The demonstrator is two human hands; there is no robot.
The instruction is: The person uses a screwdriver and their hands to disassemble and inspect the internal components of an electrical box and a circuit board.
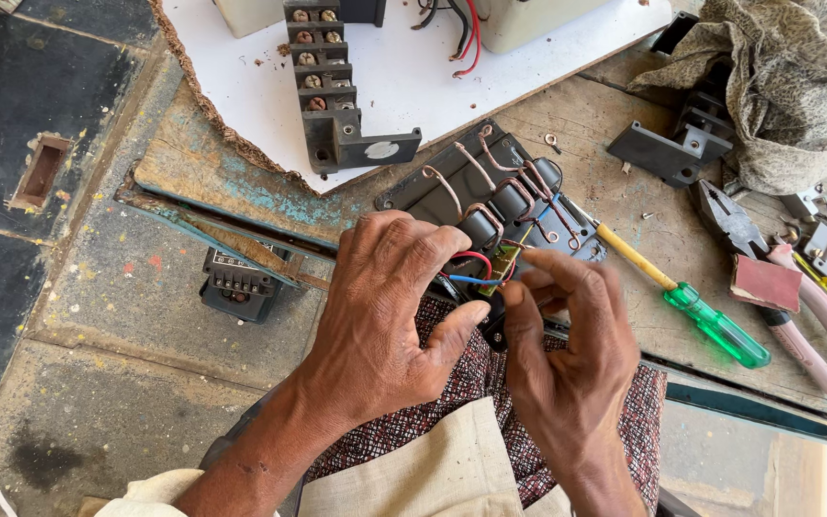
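head view: left hand curled over the near edge of a dark switch assembly, fingers clenched on its body, thumb pressed up from below. right hand pinching at the small wire cluster (red, blue, a bit of yellow-green) at the assembly's near end; fingertips closed on or just beside the wires, exact grip hidden by the fingers. assembly half on the worktop edge, half over the lap; bare copper loops standing up across its top.

risks, as judged: thin wires likely to snap or pull out of their joints if tugged sideways. copper loops easy to bend or short together under the left fingers. overhanging assembly liable to tip off the edge if the left grip eases. green-handled screwdriver just beside the right hand, near the edge, easy to knock off. pliers and terminal block well apart, no concern.
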